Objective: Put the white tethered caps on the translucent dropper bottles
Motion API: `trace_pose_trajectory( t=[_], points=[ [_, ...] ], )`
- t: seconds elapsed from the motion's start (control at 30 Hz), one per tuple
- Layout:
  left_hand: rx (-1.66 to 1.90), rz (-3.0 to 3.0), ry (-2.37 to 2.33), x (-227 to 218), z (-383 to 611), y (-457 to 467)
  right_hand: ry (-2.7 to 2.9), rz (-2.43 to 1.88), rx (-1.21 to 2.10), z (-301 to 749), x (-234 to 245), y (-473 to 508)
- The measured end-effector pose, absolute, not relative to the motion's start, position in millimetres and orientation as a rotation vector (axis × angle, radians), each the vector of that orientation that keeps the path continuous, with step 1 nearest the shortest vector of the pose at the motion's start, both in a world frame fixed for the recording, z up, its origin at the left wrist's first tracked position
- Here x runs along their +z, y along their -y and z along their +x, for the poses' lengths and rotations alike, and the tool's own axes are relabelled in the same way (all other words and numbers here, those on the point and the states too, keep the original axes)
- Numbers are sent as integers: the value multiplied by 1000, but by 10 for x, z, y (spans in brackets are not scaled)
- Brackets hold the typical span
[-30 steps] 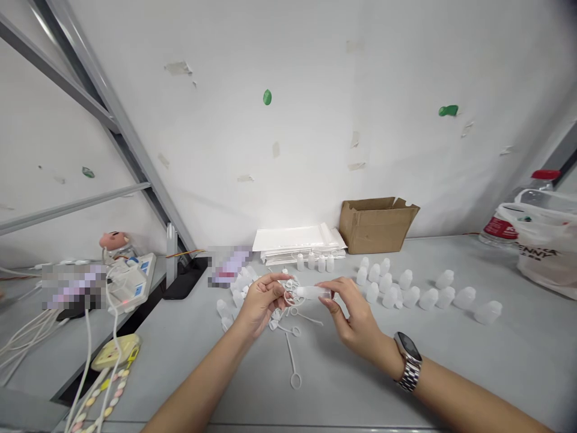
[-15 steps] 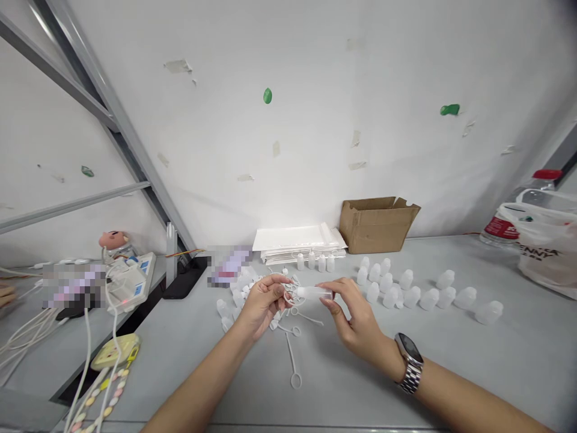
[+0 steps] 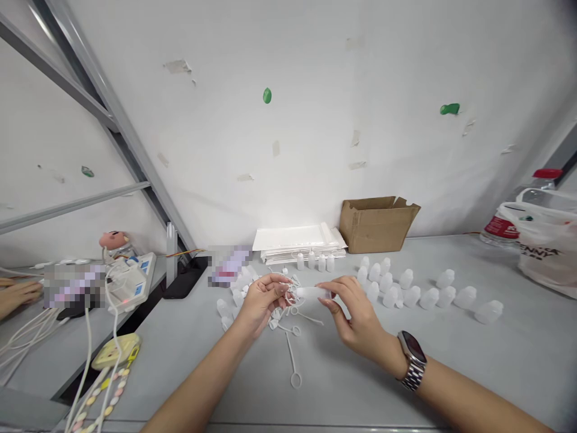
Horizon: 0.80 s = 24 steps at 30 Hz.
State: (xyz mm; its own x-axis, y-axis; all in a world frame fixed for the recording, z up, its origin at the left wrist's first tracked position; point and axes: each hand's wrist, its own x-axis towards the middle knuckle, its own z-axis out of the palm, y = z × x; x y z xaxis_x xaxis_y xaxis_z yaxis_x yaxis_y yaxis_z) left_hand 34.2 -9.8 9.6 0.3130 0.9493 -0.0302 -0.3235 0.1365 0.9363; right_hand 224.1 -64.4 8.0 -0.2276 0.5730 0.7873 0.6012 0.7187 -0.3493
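My right hand (image 3: pixel 354 313) pinches a translucent plastic dropper bottle (image 3: pixel 312 293), held on its side. My left hand (image 3: pixel 264 304) grips a white cap with a looped tether (image 3: pixel 292 291) at the bottle's end, and the fingers hide part of it. Below the hands, several loose tethered caps (image 3: pixel 293 355) lie on the grey table (image 3: pixel 342 385). A heap of small translucent bottles (image 3: pixel 234 294) sits just beyond my left hand. Several larger translucent bottle bodies (image 3: pixel 406 294) stand in loose rows to the right of my right hand.
Several small upright bottles (image 3: pixel 315 261) stand before a stack of white sheets (image 3: pixel 297 245). A cardboard box (image 3: pixel 376 225) stands against the wall. A white plastic bag (image 3: pixel 547 246) lies far right. Cables and a power strip (image 3: pixel 130 282) lie left, near a co-worker's hand (image 3: pixel 18 294).
My hands have barely moved, and the bottle and cap stay together between them. My right wrist has shifted slightly. A co-worker's hand has come further into view at the left edge.
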Motion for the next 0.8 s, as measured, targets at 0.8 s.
trace_pose_trajectory(
  t=[0.8],
  points=[
    [1076, 1251, -862, 148, 370, 121, 1768, -1123, 205, 2287, 65, 540]
  ],
)
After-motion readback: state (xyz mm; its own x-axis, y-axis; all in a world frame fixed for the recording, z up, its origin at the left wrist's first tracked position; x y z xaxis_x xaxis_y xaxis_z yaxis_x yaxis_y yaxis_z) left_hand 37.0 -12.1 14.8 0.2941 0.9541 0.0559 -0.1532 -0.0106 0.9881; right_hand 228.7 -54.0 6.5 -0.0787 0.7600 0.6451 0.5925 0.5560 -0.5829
